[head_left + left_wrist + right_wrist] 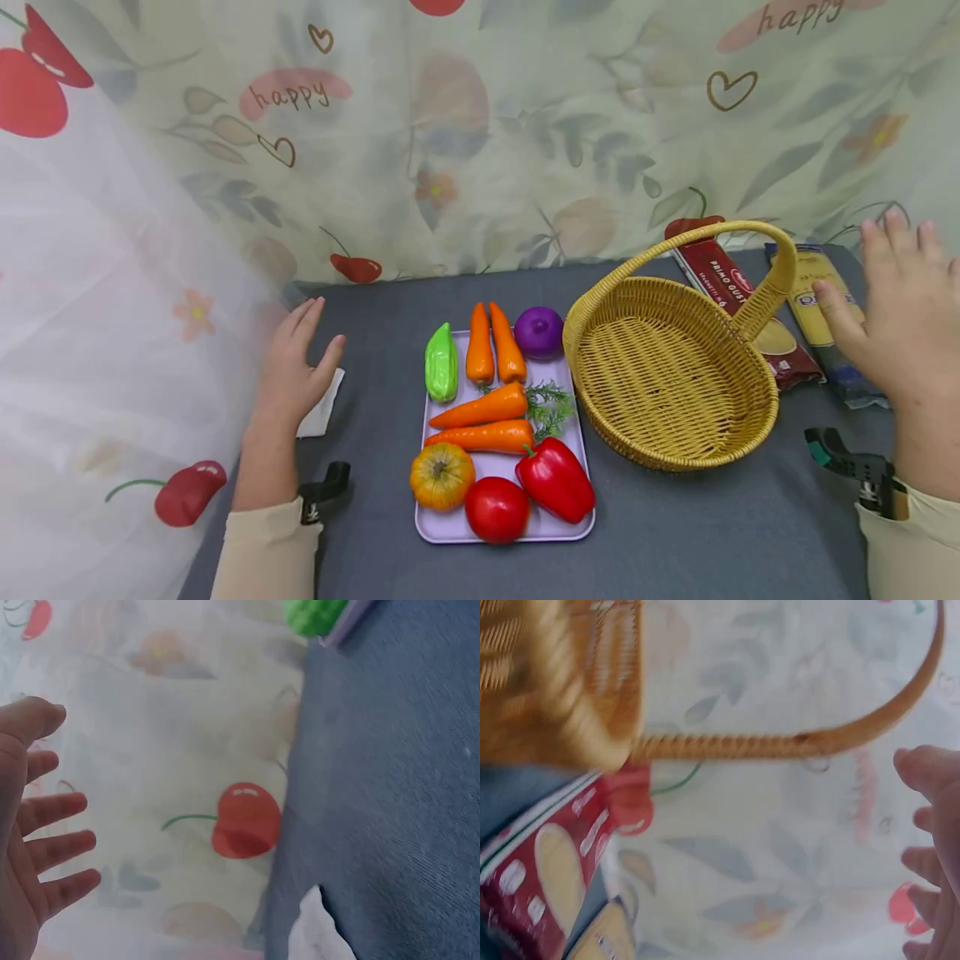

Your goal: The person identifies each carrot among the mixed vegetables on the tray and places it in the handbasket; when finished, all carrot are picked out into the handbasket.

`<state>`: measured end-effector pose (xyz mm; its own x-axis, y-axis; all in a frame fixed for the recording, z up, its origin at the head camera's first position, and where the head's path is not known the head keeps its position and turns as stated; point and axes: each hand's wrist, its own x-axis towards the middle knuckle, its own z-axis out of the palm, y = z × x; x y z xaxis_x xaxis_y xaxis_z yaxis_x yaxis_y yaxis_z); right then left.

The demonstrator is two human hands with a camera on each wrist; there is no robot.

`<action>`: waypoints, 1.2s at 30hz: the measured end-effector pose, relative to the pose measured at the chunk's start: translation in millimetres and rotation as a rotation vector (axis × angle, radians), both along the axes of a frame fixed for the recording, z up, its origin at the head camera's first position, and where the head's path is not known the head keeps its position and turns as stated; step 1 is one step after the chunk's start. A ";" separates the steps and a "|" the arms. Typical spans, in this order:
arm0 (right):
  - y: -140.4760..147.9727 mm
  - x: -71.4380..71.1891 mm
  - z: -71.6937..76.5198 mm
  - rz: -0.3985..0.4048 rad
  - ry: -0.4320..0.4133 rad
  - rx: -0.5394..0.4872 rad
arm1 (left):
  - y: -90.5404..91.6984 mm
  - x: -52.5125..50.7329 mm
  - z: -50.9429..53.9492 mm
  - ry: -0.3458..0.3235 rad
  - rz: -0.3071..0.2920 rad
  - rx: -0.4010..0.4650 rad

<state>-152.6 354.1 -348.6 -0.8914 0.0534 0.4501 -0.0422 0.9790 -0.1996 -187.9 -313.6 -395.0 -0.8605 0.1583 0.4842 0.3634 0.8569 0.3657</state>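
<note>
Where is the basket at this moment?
In the head view, the basket stands right of centre on the table, just right of the tray and partly covering the red packet behind it.

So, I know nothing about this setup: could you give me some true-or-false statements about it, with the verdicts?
1. Four carrots lie on the tray. True.
2. The left hand holds a tomato. False: the left hand holds nothing.
3. A wicker basket stands to the right of the tray. True.
4. The red pepper is in the basket. False: the red pepper is on the tray.
5. The right hand holds nothing. True.
</note>
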 end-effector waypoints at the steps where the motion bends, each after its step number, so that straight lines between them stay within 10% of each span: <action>1: -3.3 2.5 3.3 0.005 0.027 -0.003 | -0.3 1.9 1.8 0.023 -0.016 0.030; 17: -59.6 40.5 37.2 0.229 0.405 -0.170 | 29.5 26.8 18.5 0.231 -0.328 0.364; 23: -84.2 54.3 46.5 0.349 0.454 -0.246 | 38.9 41.0 13.1 0.143 -0.355 0.393; 36: -139.5 76.5 47.0 0.640 0.532 -0.284 | 48.1 57.7 -35.8 -0.096 -0.300 0.330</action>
<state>-76.1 214.7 -301.6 -0.4642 -0.2118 0.8601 -0.7226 0.6521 -0.2294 -130.3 -265.5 -430.8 -0.8435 0.2578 0.4712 0.5290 0.5506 0.6457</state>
